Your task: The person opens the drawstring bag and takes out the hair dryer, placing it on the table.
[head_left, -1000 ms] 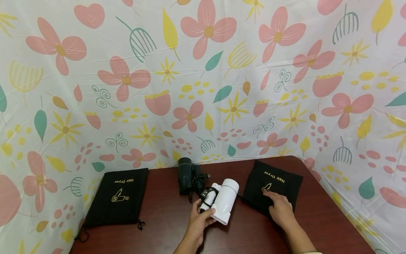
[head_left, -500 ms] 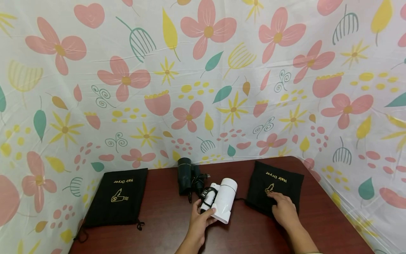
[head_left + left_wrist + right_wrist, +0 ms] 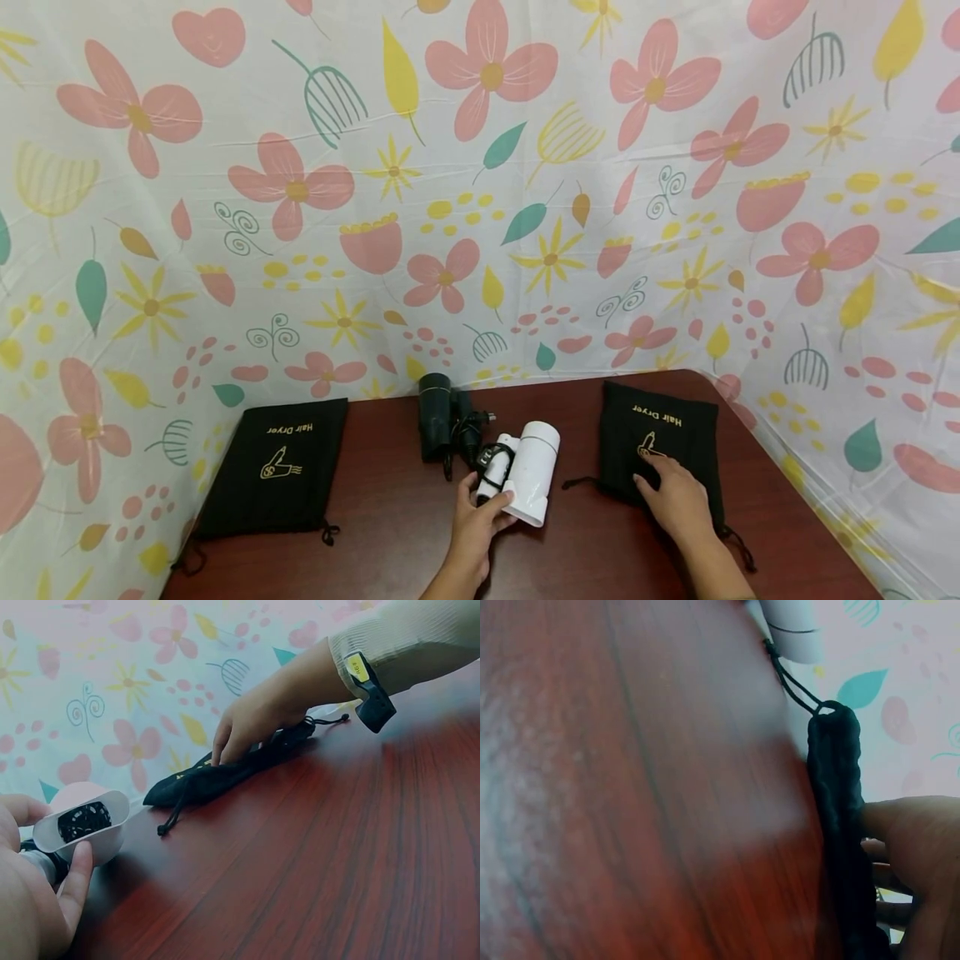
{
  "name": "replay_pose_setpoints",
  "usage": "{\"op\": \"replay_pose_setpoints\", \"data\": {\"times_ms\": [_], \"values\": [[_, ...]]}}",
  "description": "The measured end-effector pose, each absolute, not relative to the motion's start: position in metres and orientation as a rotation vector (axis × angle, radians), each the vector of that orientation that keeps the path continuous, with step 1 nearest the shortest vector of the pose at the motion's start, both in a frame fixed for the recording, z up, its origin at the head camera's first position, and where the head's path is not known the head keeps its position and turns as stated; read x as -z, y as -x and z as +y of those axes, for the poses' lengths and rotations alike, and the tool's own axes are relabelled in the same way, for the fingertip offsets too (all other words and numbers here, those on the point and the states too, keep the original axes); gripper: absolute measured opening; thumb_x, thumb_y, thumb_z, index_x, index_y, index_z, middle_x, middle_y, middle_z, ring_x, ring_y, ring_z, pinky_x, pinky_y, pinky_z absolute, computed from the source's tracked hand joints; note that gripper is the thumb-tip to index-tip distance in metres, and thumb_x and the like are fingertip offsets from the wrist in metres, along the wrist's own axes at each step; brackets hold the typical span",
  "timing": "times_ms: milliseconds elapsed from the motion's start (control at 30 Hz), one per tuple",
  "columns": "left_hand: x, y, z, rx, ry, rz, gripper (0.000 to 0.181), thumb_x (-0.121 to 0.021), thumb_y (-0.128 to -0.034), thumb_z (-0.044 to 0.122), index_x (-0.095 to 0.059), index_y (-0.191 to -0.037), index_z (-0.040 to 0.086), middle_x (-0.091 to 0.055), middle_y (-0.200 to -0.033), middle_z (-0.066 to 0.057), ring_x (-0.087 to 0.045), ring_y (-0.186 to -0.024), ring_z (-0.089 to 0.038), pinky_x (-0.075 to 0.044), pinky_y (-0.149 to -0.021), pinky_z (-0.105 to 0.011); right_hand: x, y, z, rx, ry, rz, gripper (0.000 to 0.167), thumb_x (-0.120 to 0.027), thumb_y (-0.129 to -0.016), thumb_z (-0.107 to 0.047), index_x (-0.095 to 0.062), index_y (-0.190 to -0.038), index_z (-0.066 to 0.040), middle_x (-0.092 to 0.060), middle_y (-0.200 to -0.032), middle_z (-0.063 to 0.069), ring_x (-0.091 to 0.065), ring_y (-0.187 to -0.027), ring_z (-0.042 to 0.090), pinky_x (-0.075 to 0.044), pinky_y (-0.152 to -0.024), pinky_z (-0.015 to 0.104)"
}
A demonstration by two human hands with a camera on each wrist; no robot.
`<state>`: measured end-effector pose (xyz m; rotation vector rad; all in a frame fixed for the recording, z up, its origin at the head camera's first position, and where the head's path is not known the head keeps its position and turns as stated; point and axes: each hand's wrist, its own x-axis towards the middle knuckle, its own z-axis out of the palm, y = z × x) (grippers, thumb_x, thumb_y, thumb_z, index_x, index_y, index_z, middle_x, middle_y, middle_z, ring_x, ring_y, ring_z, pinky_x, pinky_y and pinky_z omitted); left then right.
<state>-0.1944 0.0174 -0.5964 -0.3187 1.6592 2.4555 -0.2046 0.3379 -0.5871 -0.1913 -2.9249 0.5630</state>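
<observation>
My left hand (image 3: pixel 472 525) grips a white hair dryer (image 3: pixel 534 467) by its folded handle, which has a black cord wound round it. In the left wrist view the open end of the dryer (image 3: pixel 112 829) faces the camera, with a dark grille inside. On the right, a black drawstring pouch (image 3: pixel 618 433) with gold "Hair Dryer" lettering lies flat on the table. My right hand (image 3: pixel 678 504) rests on it, fingertips touching the printed dryer picture. The right wrist view shows the pouch (image 3: pixel 836 787) edge-on, thumb and fingers against its top side.
Behind the white dryer stands a dark hair dryer (image 3: pixel 435 421) with its cord and plug bundled beside it. Another black pouch (image 3: pixel 277 467) lies at the left of the brown table (image 3: pixel 390 517). A flowered cloth (image 3: pixel 480 208) hangs around the back and sides.
The right pouch has turned straighter under my right hand, and its drawstring ends now show on both sides. My left hand and the white dryer have barely moved.
</observation>
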Motion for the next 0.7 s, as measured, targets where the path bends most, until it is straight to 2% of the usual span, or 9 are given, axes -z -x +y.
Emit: {"op": "replay_pose_setpoints", "data": {"times_ms": [333,700], "values": [[0.5962,0.1955,0.0257,-2.506,0.334,1.622,0.089,-0.075,-0.0858,0.012,-0.019,-0.154,0.001,-0.048,-0.123,-0.021,-0.067,-0.087,-0.017,-0.061,-0.075,-0.036,0.5876,0.2039,0.339,-0.564,0.195,-2.924,0.048,-0.069,-0.093,-0.024,-0.061,-0.135,-0.002,-0.053,-0.141,0.03,-0.048,-0.128,0.054,-0.037,-0.095,0.076],[0.5911,0.1963,0.0269,-2.501,0.314,1.593,0.095,-0.075,-0.0884,0.015,-0.011,-0.157,0.0,-0.045,-0.131,-0.026,-0.068,-0.091,-0.018,-0.061,-0.081,-0.038,0.5881,0.2026,0.3379,-0.572,0.194,-2.926,0.045,-0.068,-0.093,-0.023,-0.062,-0.133,-0.002,-0.052,-0.143,0.029,-0.045,-0.131,0.054,-0.036,-0.096,0.076]]}}
